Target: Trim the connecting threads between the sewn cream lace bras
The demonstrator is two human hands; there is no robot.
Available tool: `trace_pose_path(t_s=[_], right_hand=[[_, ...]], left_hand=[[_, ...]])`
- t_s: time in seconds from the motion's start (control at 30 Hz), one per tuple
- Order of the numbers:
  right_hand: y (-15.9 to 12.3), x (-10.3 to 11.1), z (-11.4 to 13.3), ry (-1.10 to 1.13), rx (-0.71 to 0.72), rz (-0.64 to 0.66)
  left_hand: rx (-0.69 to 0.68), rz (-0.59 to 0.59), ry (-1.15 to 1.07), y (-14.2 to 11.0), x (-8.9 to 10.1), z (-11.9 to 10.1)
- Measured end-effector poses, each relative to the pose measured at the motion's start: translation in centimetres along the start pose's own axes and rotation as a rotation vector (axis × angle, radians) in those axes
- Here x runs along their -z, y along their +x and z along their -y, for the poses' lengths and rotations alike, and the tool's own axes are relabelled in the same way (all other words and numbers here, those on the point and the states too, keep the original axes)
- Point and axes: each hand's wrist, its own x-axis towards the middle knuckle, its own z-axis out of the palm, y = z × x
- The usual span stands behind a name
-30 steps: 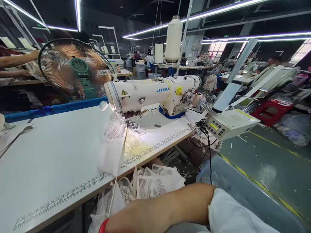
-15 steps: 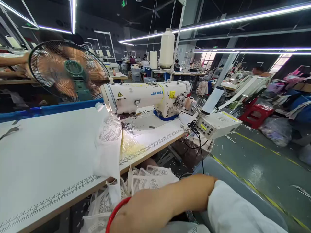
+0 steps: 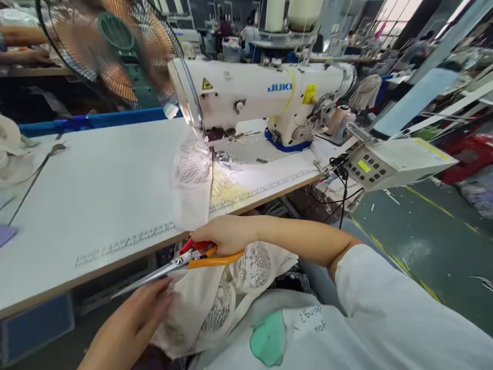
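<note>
My right hand [image 3: 231, 231] is closed around the handles of scissors [image 3: 177, 261], red and orange, at the table's front edge. The closed-looking blades point left and down. My left hand [image 3: 134, 313], smeared by motion, is below the blades beside white lace bras [image 3: 219, 303] heaped on my lap; whether its fingers grip the cloth cannot be made out. Another white lace piece [image 3: 192, 180] lies under the head of the white sewing machine [image 3: 239, 92] and reaches down to the table edge near my right hand.
A fan [image 3: 131, 56] spins behind the blue-edged white table [image 3: 115, 169]. A control box [image 3: 385, 159] with cables juts out at right. Thread cones stand behind the machine. Another person's arm [image 3: 23, 36] shows at far left. A grey bin sits at my right.
The view has tilted down and come closer to the table. My right hand has risen to the table edge, bringing the scissors into full view. My left hand has come into view.
</note>
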Motion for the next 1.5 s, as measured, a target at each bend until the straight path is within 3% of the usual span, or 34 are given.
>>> trace_pose_path(t_s=[0.03,0.1,0.23,0.5,0.7,0.93,1.17,1.37,1.5], right_hand=[[-0.1,-0.1,0.3,0.036,0.023,0.015],[-0.3,-0.2,0.9,0.095,0.071,0.040],[-0.7,0.3,0.7,0.130,0.056,0.019],[-0.3,2.0,-2.6,0.131,-0.067,-0.054],[0.1,2.2,-2.7,0.357,0.008,-0.019],[0.4,2.4,-2.8,0.293,0.025,-0.016],[0.6,2.4,-2.6,0.154,0.043,-0.027],[0.7,2.4,-2.0,0.072,0.026,-0.034],[0.6,1.9,-2.1,0.100,0.020,-0.062]], left_hand=[[0.025,0.070,-0.059,-0.2,-0.5,-0.5],[-0.005,0.027,-0.209,-0.2,-1.6,-1.8],[0.164,-0.002,-0.526,0.6,-3.5,-4.4],[0.374,0.045,-0.812,2.7,-3.8,-5.6],[0.418,0.078,-0.905,3.4,-3.6,-6.4],[0.440,0.118,-0.920,4.0,-3.7,-5.6],[0.475,0.081,-0.921,4.1,-3.8,-5.7],[0.414,0.021,-0.840,4.0,-4.2,-5.5],[0.477,0.027,-0.869,4.1,-4.8,-5.3]])
